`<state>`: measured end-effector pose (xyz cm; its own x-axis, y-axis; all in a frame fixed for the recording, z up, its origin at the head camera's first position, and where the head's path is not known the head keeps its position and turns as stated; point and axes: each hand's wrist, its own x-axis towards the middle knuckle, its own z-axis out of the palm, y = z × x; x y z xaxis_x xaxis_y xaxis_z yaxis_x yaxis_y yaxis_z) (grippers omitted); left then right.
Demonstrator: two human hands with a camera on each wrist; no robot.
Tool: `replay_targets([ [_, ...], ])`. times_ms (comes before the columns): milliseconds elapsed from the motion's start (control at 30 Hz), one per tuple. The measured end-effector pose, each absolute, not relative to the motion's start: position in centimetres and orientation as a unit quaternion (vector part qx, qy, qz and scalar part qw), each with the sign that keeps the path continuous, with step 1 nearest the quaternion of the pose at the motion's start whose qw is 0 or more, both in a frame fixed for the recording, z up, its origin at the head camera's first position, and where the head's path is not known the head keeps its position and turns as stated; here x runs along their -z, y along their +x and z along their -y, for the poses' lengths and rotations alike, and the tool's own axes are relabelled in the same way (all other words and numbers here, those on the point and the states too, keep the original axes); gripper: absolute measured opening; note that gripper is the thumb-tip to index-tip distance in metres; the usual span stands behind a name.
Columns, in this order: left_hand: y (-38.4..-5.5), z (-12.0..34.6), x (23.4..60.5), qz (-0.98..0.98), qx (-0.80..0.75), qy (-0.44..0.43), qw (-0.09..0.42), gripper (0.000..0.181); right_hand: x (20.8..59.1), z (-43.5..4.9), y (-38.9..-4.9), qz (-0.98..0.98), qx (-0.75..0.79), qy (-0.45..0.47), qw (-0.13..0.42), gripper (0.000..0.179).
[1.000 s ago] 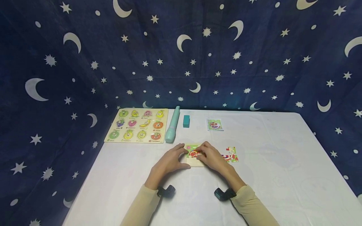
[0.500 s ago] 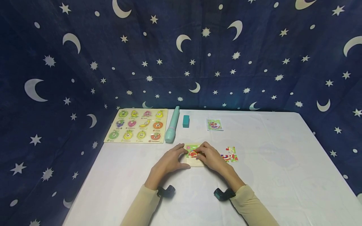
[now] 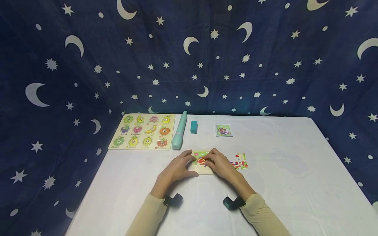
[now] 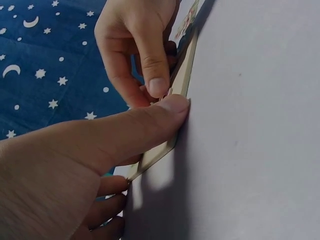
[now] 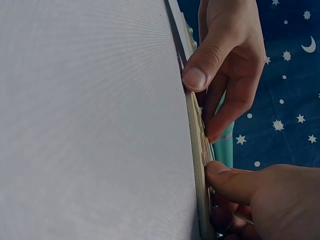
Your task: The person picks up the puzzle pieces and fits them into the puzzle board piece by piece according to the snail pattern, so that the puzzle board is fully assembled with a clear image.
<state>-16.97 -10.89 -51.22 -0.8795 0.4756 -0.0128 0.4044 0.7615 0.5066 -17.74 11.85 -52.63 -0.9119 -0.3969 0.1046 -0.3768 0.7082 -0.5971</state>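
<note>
A small jigsaw puzzle board [image 3: 203, 169] lies on the white table, its far part filled with a green and red picture and its near strip bare wood. My left hand [image 3: 177, 167] grips the board's left side, thumb on its near edge, as the left wrist view also shows for the board [image 4: 184, 80]. My right hand [image 3: 220, 164] bends over the board's right part and pinches a red puzzle piece [image 3: 201, 161], partly hidden by the fingers. In the right wrist view its thumb sits low against the board [image 5: 196, 135]. Several loose puzzle pieces [image 3: 244, 165] lie right of that hand.
A fruit picture board [image 3: 144, 131] lies at the back left. Beside it are a mint-green microphone-shaped stick [image 3: 179, 131] and a teal block [image 3: 193, 127]. A small square picture card [image 3: 223, 130] lies further right. A dark star-patterned cloth [image 3: 218, 49] hangs behind the table.
The right fingers have shifted slightly to the left with the red puzzle piece over the board. The left hand stays in place on the board.
</note>
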Motion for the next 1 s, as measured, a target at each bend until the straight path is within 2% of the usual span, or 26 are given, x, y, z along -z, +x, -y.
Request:
replay_targets([
  [267,-17.1,11.4,51.2,-0.931,-0.267,0.234,0.083,0.057,52.6,-11.8,-17.6,-0.924,0.315,-0.219,0.005,0.020],
  [667,-17.2,11.4,51.2,-0.930,-0.272,0.232,0.084,0.057,51.9,-11.9,-17.5,-0.925,0.313,-0.216,-0.002,0.020],
  [1000,-17.2,11.4,51.4,-0.930,-0.275,0.227,0.092,0.056,51.1,-13.2,-17.6,-0.934,0.292,-0.207,-0.004,0.038],
])
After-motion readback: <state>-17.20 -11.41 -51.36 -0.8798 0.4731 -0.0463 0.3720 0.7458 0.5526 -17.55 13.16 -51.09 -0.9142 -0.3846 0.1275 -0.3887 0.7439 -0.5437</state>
